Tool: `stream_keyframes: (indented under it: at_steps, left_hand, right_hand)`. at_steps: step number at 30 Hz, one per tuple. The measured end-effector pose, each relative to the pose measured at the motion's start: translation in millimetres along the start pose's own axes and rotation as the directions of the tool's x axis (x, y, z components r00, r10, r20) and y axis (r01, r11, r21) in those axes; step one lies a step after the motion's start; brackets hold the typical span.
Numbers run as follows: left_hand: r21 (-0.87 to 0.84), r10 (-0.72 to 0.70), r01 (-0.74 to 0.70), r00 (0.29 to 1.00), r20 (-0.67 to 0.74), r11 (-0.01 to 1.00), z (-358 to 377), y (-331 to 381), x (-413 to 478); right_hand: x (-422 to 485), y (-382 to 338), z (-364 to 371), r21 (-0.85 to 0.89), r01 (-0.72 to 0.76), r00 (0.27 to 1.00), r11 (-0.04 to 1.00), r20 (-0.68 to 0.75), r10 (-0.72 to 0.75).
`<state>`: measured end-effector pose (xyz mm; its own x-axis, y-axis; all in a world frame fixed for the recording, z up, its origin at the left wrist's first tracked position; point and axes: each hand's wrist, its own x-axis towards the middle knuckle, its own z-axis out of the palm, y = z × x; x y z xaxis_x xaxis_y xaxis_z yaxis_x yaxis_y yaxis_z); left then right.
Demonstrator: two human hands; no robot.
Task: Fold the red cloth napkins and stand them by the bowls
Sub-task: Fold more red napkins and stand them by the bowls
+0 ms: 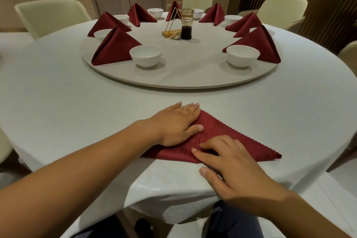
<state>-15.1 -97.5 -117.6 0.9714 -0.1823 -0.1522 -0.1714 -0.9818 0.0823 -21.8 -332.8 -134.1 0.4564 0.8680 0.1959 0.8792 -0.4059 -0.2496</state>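
A red napkin point(222, 141) lay flat as a triangle on the white tablecloth point(58, 106), on the near side of the round turntable point(179, 77) and close to the table's edge. The left hand point(175, 123) pressed palm-down on its left half with fingers together and extended, while the right hand point(231, 168) pinched a fold near the napkin's centre crease between thumb and forefinger. On the turntable, finished folded napkins point(116, 48) stood upright beside white bowls point(145, 55) around its rim.

Red napkin point(228, 137) flat on tablecloth, folded triangular (zigzag edge); seven folded napkins point(116, 48) upright beside white bowls point(145, 55)
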Motion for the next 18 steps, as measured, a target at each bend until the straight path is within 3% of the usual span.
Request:
stream_keyframes:
  at_steps: [5,8,12,14,18]
  left_hand:
    - [0.051,0.037,-0.034,0.998,-0.052,0.998,-1,-12,14]
    - [0.067,0.07,-0.055,0.968,-0.242,0.996,-4,-18,10]
    - [0.1,0.107,-0.061,0.818,-0.564,0.993,-10,-16,-10]
    - [-0.056,0.032,-0.079,0.813,-0.582,0.995,-12,0,-30]
    - [-0.26,-0.027,-0.105,0.888,-0.458,0.96,6,28,-69]
  right_hand:
    - [0,1,-1,0.02,-0.002,1.0,1.0,0.006,0.002]
    - [0,1,-1,0.04,0.001,1.0,0.999,0.009,-0.002]
    - [1,4,0,0.049,0.01,1.0,0.999,0.008,-0.01]
    - [1,5,0,0.057,0.012,1.0,0.998,0.009,-0.012]
    - [2,5,-3,0.08,0.022,1.0,0.997,0.003,-0.022]
